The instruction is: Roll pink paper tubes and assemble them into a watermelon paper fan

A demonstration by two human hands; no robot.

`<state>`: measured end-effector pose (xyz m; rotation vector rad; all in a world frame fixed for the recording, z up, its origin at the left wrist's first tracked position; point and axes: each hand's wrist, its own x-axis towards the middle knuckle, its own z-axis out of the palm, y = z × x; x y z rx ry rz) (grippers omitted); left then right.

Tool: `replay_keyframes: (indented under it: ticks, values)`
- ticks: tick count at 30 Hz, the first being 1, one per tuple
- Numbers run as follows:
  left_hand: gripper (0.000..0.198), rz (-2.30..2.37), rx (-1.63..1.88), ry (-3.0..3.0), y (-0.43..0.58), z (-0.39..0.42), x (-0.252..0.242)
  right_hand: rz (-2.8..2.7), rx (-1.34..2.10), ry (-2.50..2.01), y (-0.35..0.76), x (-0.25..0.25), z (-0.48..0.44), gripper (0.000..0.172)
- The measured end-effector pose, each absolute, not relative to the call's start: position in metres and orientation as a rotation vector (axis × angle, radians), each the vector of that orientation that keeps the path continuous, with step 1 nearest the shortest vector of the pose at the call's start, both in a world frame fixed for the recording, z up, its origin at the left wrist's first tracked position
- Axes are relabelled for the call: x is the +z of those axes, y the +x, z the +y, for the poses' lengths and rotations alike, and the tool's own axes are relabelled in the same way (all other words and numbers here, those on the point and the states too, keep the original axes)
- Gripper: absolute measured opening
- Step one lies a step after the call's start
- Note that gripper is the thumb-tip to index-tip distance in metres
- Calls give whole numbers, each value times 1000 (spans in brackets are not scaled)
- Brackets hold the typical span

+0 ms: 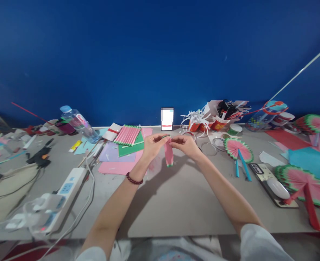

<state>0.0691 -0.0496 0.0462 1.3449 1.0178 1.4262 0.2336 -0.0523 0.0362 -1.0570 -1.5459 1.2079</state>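
Our left hand (155, 145) pinches the upper end of a narrow pink paper strip (169, 155) between thumb and fingers, and our right hand (185, 145) pinches its right edge near the top. The strip slants down between them, green-tipped end lowest; whether that end touches the counter (176, 206), we cannot tell. It looks folded in layers, so if either pinch loosens, we judge the layers could spring apart or slip out of line. Pressing unevenly could skew a crease, and our fingers cover the top edge, where a slip would be hard to notice. Behind the strip, a lit phone (167, 121) stands upright near our fingertips; a forward nudge could topple it. Should our left forearm swing outward, it might drag the pink sheet (115, 168) beside it or catch the white cable (91, 181).
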Motion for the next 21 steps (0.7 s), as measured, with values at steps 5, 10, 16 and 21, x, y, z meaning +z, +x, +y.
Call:
replay_keyframes:
  ticks: [5, 10, 16, 21]
  values:
    - [19, 1018, 1420, 1306, 70, -50, 46, -1557, 1202, -1087, 234, 41, -55, 26]
    - [22, 1006, 1423, 1222, 71, -48, 41, -1610, 1125, -1093, 233, 41, -58, 25]
    - [33, 928, 1307, 1188, 72, -46, 39, -1623, 1089, -1094, 233, 37, -56, 16]
    - [26, 1008, 1365, 1129, 73, -45, 37, -1613, 1151, -1112, 229, 41, -59, 20]
